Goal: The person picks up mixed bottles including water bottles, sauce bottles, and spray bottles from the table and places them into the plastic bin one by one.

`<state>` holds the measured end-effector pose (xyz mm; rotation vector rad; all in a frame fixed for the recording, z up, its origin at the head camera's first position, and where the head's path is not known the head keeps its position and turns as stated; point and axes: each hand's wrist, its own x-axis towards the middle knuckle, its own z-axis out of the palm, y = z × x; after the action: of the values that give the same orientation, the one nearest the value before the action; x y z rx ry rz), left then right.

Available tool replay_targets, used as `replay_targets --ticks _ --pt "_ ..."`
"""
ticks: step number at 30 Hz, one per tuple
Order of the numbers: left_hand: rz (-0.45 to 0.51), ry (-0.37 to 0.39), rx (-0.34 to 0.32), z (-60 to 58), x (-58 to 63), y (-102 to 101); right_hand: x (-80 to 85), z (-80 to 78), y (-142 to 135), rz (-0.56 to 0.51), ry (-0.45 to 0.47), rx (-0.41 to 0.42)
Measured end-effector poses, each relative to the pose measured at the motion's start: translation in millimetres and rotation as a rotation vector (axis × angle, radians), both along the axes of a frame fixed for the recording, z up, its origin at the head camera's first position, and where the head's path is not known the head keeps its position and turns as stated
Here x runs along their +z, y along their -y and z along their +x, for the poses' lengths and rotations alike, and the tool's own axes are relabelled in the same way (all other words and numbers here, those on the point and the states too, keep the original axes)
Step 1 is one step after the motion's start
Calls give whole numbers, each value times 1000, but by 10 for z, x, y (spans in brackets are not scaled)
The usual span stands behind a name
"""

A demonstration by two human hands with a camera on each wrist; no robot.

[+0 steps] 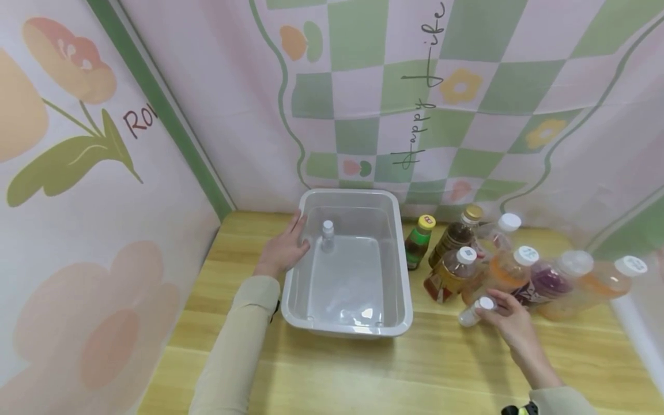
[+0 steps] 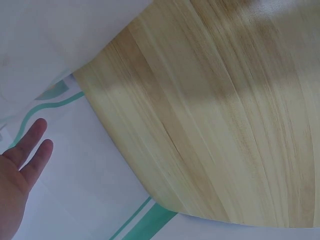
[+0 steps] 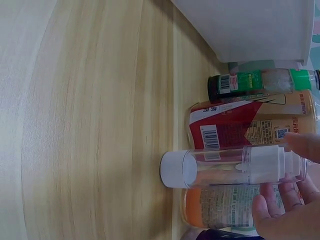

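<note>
Inside the bin (image 1: 344, 282), head view only: white-capped bottle (image 1: 328, 236)

A small clear bottle (image 3: 220, 165), white at both ends, is gripped near its top, roughly upright, toward the surface's (image 1: 342, 374) right edge; a grey rectangular tub (image 1: 347, 330) stands by the far edge.

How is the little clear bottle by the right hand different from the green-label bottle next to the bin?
The clear bottle has a white cap, while the green-label bottle has a yellow one. The clear bottle is see-through with no colourful label, but the green-label bottle looks dark inside. The right hand holds the clear bottle; no hand touches the green-label bottle. Both are outside the bin.
</note>
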<state>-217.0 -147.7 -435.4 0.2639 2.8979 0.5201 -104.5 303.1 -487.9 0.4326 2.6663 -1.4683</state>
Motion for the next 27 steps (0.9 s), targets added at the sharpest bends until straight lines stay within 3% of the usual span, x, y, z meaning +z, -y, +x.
replay_targets --ticks 9,17,27 --pt "6 5 -2 -8 4 0 59 14 51 14 53 16" --pt "20 14 -3 -13 3 1 204 33 126 -25 -35 35" --pt "63 3 -5 2 8 8 520 57 274 -177 -171 69"
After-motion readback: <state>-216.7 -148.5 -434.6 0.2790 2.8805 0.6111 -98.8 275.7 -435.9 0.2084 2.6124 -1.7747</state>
